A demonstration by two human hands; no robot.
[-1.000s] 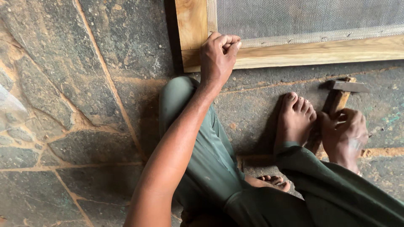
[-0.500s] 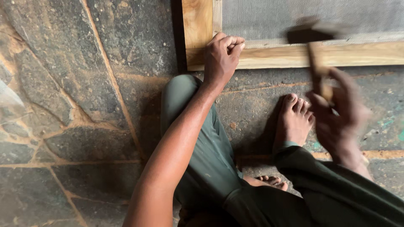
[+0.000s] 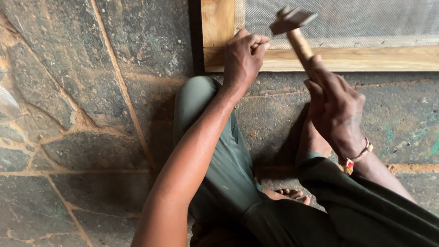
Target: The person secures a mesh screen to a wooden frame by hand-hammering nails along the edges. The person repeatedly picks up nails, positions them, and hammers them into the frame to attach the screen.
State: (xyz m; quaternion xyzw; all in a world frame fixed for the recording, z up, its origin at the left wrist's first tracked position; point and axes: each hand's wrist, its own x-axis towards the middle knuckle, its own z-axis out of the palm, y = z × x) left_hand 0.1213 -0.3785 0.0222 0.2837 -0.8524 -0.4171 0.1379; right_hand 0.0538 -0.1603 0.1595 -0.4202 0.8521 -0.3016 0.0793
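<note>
- Floor (image 3: 68, 91) is rough dark stone slabs, irregular shapes with sandy-coloured joints between them, and there's reddish dust pretty much everywhere.
- Lying flat on that floor along the top edge of the shot is a wooden frame (image 3: 366, 58), pale wood, with grey wire mesh (image 3: 347, 20) stretched over the inside. You can see its lower-left corner: one upright strip and one long bottom rail running off to the right.
- Left hand (image 3: 243, 57) is sitting right on that corner of the frame, fingers curled in tight and pinched together at the tips near the edge of the mesh. Looks like it's pinching something tiny, but honestly it's too small to make out, so can't say what.
- Right hand (image 3: 336, 112) is wrapped firmly around the wooden handle of a hammer (image 3: 292, 27). The dark metal head is up over the mesh, just right of the left hand's knuckles, and a bit blurred. It's above the frame, not touching it.
- There's a thread bracelet (image 3: 359, 158) on the right wrist, reddish with a bit of yellow.
- The person is sitting on the floor in green trousers (image 3: 224, 155), one knee bent up just below the frame corner, with toes (image 3: 292, 195) poking out lower down between the legs.
- Right arm comes in from the bottom right corner, left arm from bottom centre.
</note>
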